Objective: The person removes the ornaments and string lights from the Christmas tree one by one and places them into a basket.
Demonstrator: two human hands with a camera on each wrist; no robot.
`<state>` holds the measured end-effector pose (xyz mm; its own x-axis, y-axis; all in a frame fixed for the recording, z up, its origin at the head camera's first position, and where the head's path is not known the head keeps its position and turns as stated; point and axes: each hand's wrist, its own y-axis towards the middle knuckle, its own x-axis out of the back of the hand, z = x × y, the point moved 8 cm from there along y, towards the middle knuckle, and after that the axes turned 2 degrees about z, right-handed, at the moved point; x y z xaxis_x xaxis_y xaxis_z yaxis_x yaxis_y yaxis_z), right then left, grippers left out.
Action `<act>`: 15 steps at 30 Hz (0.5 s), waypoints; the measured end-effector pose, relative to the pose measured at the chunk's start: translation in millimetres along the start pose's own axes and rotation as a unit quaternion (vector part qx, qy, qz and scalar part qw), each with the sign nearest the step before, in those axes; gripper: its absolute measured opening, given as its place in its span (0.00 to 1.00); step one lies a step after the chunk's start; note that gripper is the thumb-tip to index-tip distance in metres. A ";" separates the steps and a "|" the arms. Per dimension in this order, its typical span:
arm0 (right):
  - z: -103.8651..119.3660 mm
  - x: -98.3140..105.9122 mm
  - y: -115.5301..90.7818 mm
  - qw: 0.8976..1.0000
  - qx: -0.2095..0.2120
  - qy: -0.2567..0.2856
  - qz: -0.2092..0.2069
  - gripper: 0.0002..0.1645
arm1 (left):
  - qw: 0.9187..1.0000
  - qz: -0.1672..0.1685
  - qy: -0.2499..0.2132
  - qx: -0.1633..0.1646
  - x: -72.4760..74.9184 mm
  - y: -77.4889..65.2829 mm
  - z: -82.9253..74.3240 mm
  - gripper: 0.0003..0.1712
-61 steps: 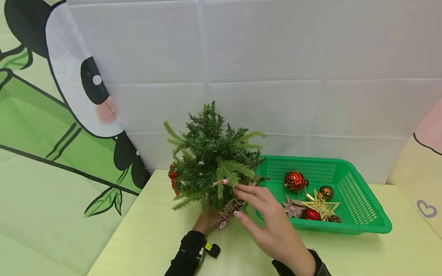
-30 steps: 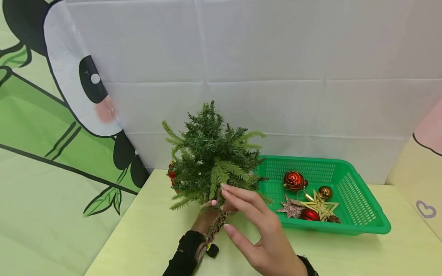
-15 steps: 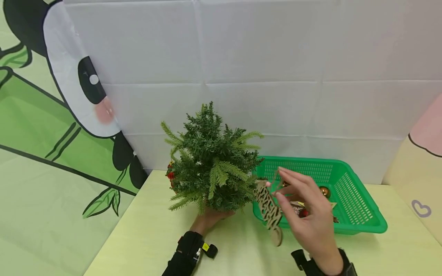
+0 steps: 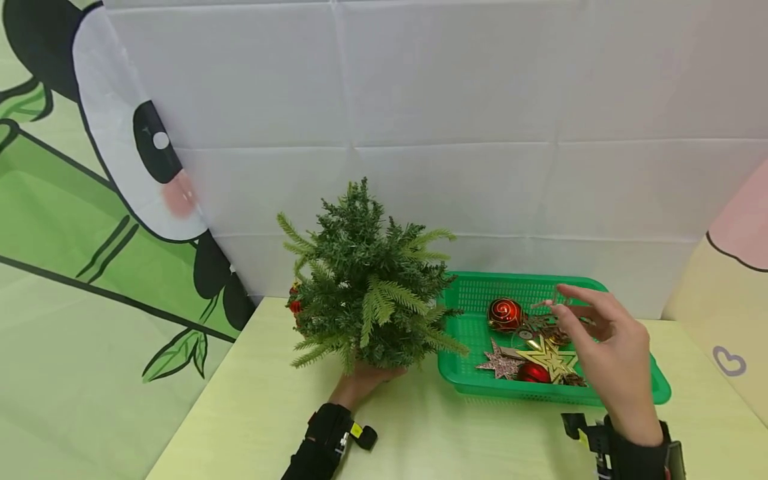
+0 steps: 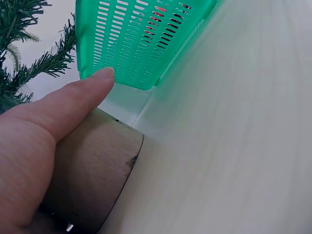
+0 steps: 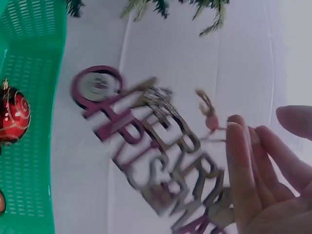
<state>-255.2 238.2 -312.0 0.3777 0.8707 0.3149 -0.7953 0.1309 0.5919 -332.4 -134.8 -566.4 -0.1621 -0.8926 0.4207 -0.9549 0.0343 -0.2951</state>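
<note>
A small artificial Christmas tree (image 4: 366, 280) stands upright on the table. My left hand (image 4: 363, 385) is low at its foot, and the left wrist view shows its thumb lying along the round wooden base (image 5: 97, 165); the other fingers are mostly hidden. Over the basket, my right hand (image 4: 618, 353) holds a cut-out "Merry Christmas" sign (image 4: 543, 323) by its string, near a pink bead (image 4: 549, 303). The sign (image 6: 161, 156) hangs tilted and slightly blurred in the right wrist view, with a round face piece at one end.
The green plastic basket (image 4: 480, 388) contains a red swirl bauble (image 4: 505, 314), a gold star (image 4: 549, 360), a pink glitter star (image 4: 501, 361), a plain red bauble (image 4: 533, 373) and a pine cone. A red ornament (image 4: 295, 307) shows at the tree's left side. A printed cloth hangs behind.
My right hand has carried the sign away from the tree's lower front branches, rightward to above the basket. My left hand stays at the tree's foot.
</note>
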 end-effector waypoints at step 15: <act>-65.3 -6.3 3.8 0.975 -0.137 -0.069 0.159 0.25 | 1.000 0.013 -0.005 -0.001 0.4 -0.3 -1.6 0.85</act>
<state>-291.5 264.1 -360.1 0.1361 0.8178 0.5592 -0.9723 0.0019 0.2339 -332.6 -134.4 -564.7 -0.1835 -0.8957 0.4049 -0.9512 0.0579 -0.3030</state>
